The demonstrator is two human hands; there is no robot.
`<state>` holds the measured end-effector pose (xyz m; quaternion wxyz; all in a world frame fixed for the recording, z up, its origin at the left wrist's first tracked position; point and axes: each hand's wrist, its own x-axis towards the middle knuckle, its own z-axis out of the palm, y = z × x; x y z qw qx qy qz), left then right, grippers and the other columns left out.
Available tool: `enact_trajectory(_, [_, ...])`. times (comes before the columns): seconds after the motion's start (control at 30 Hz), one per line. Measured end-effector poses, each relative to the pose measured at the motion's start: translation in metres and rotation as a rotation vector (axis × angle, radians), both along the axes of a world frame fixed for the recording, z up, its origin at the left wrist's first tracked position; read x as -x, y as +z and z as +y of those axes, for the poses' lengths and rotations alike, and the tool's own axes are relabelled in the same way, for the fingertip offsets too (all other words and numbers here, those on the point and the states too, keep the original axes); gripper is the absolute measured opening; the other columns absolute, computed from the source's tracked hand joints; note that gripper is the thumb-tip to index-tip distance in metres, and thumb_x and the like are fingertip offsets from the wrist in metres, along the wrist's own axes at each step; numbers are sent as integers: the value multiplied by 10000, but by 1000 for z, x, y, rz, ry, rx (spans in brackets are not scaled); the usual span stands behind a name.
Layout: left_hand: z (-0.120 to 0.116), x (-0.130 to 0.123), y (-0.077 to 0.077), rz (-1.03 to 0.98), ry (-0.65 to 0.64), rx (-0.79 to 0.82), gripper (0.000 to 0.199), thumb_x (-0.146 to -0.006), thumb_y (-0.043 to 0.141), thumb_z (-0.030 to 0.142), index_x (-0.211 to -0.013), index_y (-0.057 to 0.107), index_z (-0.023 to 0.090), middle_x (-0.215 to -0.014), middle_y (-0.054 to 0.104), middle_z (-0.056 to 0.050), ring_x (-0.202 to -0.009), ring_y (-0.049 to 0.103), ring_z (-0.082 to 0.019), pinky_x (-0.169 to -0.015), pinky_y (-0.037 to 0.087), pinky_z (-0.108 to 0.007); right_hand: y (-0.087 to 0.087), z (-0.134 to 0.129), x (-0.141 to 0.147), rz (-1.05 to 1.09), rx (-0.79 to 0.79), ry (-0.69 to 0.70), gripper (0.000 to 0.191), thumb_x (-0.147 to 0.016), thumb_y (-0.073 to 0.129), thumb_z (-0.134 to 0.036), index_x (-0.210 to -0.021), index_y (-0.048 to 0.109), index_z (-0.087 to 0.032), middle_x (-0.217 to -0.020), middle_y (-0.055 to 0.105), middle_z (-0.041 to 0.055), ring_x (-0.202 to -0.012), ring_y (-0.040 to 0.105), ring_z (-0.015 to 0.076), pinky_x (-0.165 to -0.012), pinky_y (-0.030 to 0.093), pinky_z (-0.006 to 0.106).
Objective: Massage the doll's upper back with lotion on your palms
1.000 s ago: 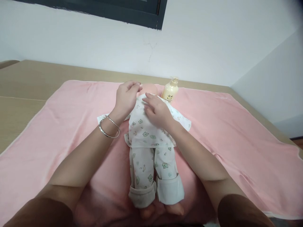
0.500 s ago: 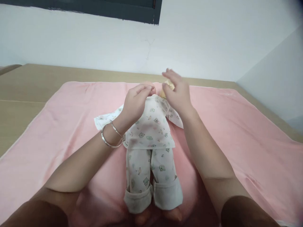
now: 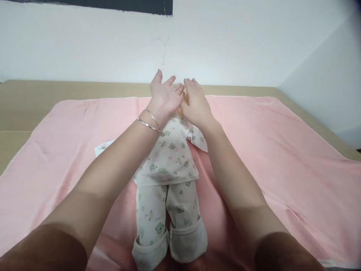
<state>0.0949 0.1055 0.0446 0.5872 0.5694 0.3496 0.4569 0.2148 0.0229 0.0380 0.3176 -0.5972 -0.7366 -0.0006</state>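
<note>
A doll in a printed top (image 3: pixel 169 150) and matching trousers (image 3: pixel 152 214) with turned-up cuffs lies on a pink blanket (image 3: pixel 270 158). My left hand (image 3: pixel 166 94) is above the collar end of the top. Its palm faces up and its fingers are spread, with nothing in them. Close beside it is my right hand (image 3: pixel 197 103), back upward and fingers stretched out. The hands nearly touch at the fingertips; I cannot tell whether they meet. A small patch of something yellow (image 3: pixel 181 110) shows between them, mostly covered. The doll's head is hidden behind my hands.
The blanket lies over a wooden table (image 3: pixel 28 101) pushed against a white wall (image 3: pixel 225 45). A dark panel (image 3: pixel 126 5) hangs on the wall at the upper left. Bangles (image 3: pixel 149 124) circle my left wrist.
My left hand has turned from curled fingers to palm up with fingers spread. My right hand has come closer to it, covering more of the yellow thing. The view has shifted slightly.
</note>
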Motion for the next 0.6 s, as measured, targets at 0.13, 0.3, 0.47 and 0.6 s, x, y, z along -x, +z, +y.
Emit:
enact_trajectory(0.13, [2, -2, -9, -28, 21, 4, 750, -1016, 59, 573, -1316, 602, 151, -1168, 690, -151, -1292, 633, -257, -936, 605, -392, -1, 1, -2, -51, -20, -16, 567, -1019, 348, -336, -1561, 380, -175, -1630, 407, 117, -1567, 279, 312, -1320, 162, 601])
enact_trajectory(0.3, [9, 4, -17, -35, 24, -62, 778, -1030, 47, 553, -1257, 651, 119, -1147, 679, -141, -1360, 594, -289, -937, 586, -427, -9, 6, -2, -84, -64, -28, 570, -1026, 335, -354, -1566, 372, -176, -1615, 414, 123, -1563, 276, 328, -1309, 161, 632])
enact_trajectory(0.47, [-29, 20, 2, -7, 53, -96, 750, -1038, 66, 532, -1275, 658, 137, -1182, 687, -131, -1351, 609, -297, -900, 581, -421, -11, 7, 2, -96, -87, -64, 568, -1021, 341, -358, -1556, 386, -170, -1604, 418, 143, -1540, 299, 351, -1299, 162, 644])
enact_trajectory(0.6, [-72, 43, 22, -207, -120, 83, 774, -1028, -16, 451, -1278, 650, 146, -1275, 701, -116, -1378, 597, -213, -977, 567, -366, -10, 7, 7, -85, -94, -96, 551, -1026, 321, -350, -1552, 382, -197, -1604, 413, 136, -1536, 293, 356, -1286, 149, 666])
